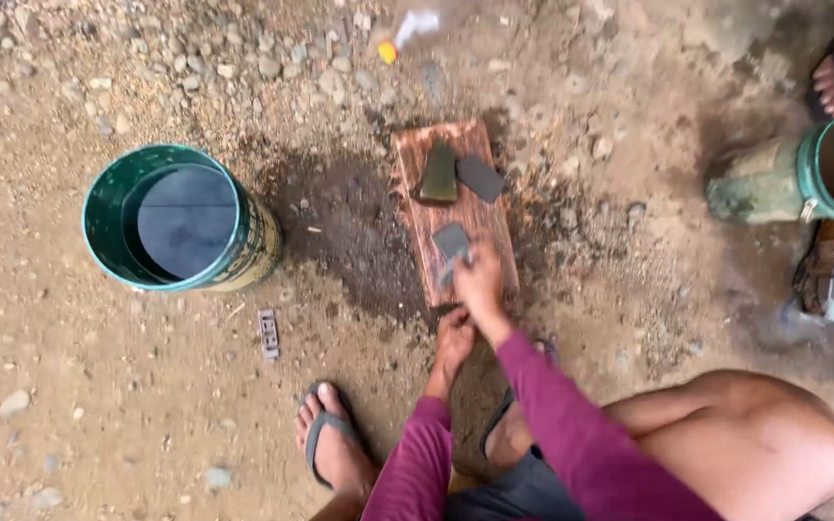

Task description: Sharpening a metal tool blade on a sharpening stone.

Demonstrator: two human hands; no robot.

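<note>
the person squats on bare, stony dirt ground (98, 405) with a reddish-brown rectangular wooden board (494, 232) lying flat in front of them, its top wet and the earth around it stained dark. the right hand (480, 282) rests on the near half of the board, its fingers closed down on a small flat grey rectangular stone (451, 239) that lies on the wood. the left hand (454, 338) sits at the board's near edge, just below the right; whether its fingers are gripping the edge or merely resting there cannot be told.

at the far end of the board lie a greenish wedge-shaped stone (438, 174) and a dark grey flat stone (481, 178), just beside each other and untouched by either hand. a green round bucket (108, 232) holding dark water stands well apart to the left.

judging by the wet board and soaked soil, wetting appears done, and work with the small grey stone looks under way; the two far stones look set aside, whether finished or waiting cannot be told.
</note>
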